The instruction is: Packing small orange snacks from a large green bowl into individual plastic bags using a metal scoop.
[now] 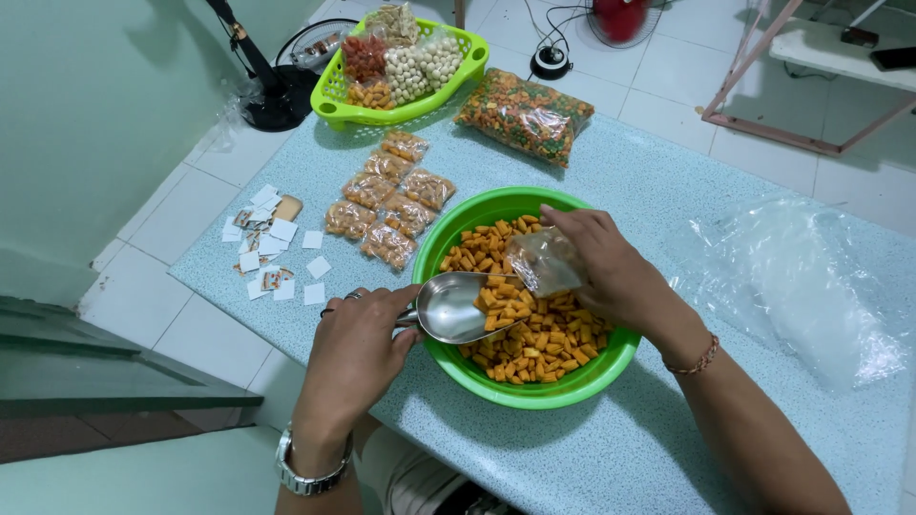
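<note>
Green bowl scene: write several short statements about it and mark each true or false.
1. The left hand holds a metal scoop. True.
2. The right hand holds a small clear bag over the green bowl. True.
3. The bowl is empty. False: it holds orange snack pieces.
4. The filled small packets lie right of the bowl. False: they lie left of it.
5. The green basket stands at the far end of the counter. True.

Speckled table (668, 448): bowl (458, 367), packets (386, 205), basket (334, 100).
</note>
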